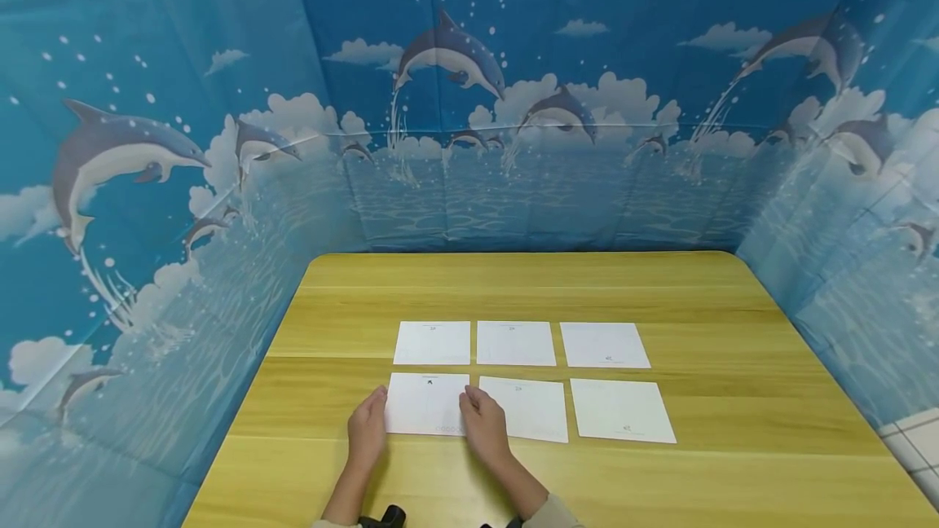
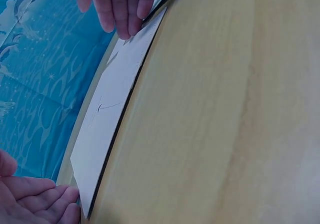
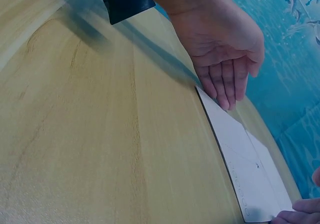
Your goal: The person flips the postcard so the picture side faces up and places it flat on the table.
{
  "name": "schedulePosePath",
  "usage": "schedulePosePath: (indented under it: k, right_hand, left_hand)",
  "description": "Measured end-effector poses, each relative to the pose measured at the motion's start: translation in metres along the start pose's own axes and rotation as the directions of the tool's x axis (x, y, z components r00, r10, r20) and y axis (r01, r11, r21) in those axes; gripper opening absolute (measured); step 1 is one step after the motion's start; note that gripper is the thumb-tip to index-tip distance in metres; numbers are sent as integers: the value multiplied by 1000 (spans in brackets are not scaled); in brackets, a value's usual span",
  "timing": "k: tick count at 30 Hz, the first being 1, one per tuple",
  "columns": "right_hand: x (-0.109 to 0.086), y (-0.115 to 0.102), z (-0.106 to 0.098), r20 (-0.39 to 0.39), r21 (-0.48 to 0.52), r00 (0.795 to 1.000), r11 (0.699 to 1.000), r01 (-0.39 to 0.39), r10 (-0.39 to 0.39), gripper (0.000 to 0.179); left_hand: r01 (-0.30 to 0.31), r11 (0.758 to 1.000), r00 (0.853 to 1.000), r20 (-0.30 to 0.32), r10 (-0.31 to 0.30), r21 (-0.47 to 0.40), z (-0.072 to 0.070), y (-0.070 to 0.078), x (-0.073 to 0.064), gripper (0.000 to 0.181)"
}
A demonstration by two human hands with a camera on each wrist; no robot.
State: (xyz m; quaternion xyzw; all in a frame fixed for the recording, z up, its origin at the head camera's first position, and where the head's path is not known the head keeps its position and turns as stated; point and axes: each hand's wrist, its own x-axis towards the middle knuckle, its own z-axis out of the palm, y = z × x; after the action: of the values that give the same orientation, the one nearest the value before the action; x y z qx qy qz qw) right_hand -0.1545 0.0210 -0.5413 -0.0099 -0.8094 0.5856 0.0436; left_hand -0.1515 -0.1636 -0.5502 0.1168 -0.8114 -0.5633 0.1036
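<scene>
A white rectangular card [image 1: 425,406] lies at the near left of two rows of cards, with a small dark mark near its far edge and faint print along its near edge. My left hand [image 1: 367,428] touches its left side with straight fingers. At the card's right side, my right hand [image 1: 486,428] rests its extended fingers and partly covers the left edge of the neighbouring white card [image 1: 534,410]. In the left wrist view the card [image 2: 107,108] lies flat between the left hand [image 2: 37,199] and the right hand [image 2: 120,6].
Another white card [image 1: 622,410] completes the near row. Behind lie the left [image 1: 433,345], middle [image 1: 515,345] and right [image 1: 603,345] cards of the far row. All are on a wooden table [image 1: 734,406], enclosed by a blue dolphin-print curtain [image 1: 469,186].
</scene>
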Motion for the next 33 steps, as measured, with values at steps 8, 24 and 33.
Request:
schedulePosePath:
  k: [8,24,33]
  right_hand:
    - [-1,1,0,4,-2,1000,1000,8,-8,32]
    - [-1,6,0,-3,-5,1000,999,31,-31,32]
    - [-1,4,0,-15,-6,999,999,39,-39,30]
  left_hand:
    - [29,998,1000,3,-29,-53,-3,3,1,42]
    - [99,994,995,34,-97,-43,-1,2,7,44]
    - [101,989,994,49,-96,-104,-3,5,11,58]
